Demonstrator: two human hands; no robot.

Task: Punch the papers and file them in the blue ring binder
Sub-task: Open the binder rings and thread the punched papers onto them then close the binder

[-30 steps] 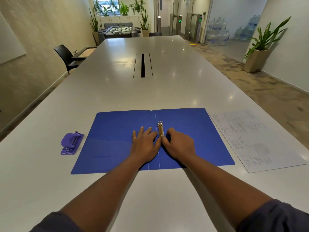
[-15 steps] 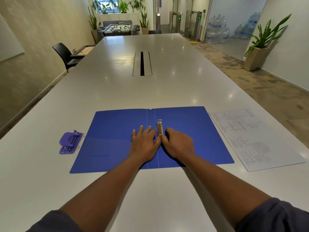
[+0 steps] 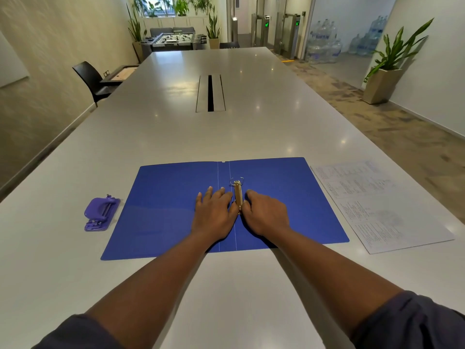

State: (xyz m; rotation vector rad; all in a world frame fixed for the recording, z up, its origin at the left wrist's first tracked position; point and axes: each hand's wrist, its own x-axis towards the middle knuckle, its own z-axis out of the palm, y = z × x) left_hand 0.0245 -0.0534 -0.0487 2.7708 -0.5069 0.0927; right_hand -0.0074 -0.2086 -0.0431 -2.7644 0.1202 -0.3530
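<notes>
Nearest us, both hands sit on the open blue ring binder [image 3: 163, 212] lying flat on the table [image 3: 251, 127]. Our left hand [image 3: 214, 215] presses flat, fingers straight, at the spine; our right hand [image 3: 264, 215] curls against the brass ring mechanism [image 3: 238, 197], apparently pinching its near end. We judge the covers thin and floppy, the metal stiff. At nine o'clock lies the purple punch [image 3: 100, 212]; at three o'clock the light, slippery papers [image 3: 377, 207], best lifted by an edge.
</notes>
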